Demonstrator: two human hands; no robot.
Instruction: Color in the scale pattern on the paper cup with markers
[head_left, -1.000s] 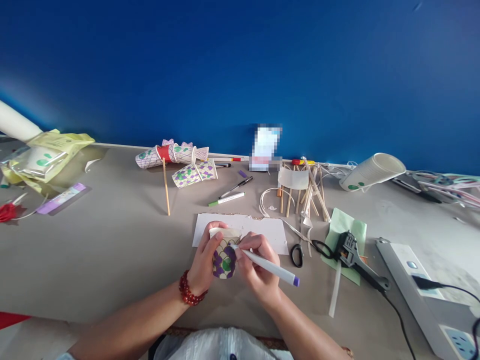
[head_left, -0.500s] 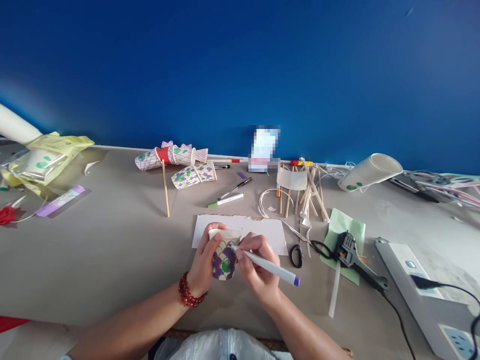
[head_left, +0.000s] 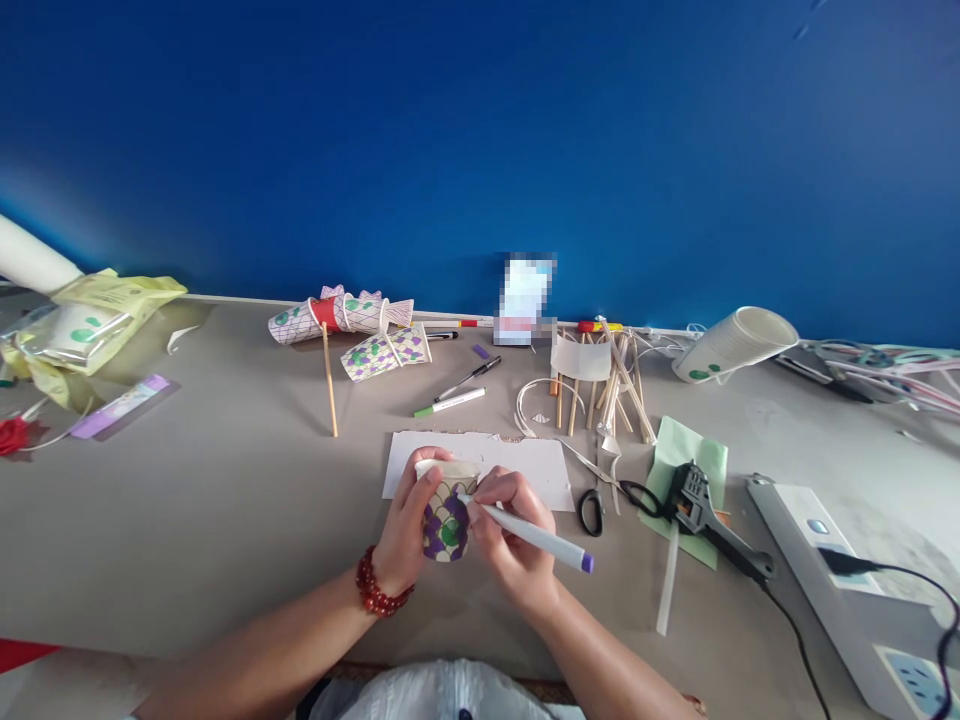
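Now we are gripping the paper cup (head_left: 448, 512) with our left hand (head_left: 409, 525), its fingers (head_left: 429, 480) curling round the cup's left side; our right hand (head_left: 512, 540) is pinching the marker (head_left: 534, 536), fingers clamped on its barrel, tip touching the cup's scale pattern; the cup is sitting near the centre of the surface (head_left: 225, 500), just before a white sheet (head_left: 540, 462); scissors (head_left: 600, 505) are lying to the right.

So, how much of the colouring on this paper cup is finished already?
Done: the scale outline and several purple and green scales on the paper cup.
In hand: the left hand steadies the cup; the right hand holds the purple marker with its tip at the cup's upper side.
Left: scales near the rim are uncoloured; the far side is hidden.
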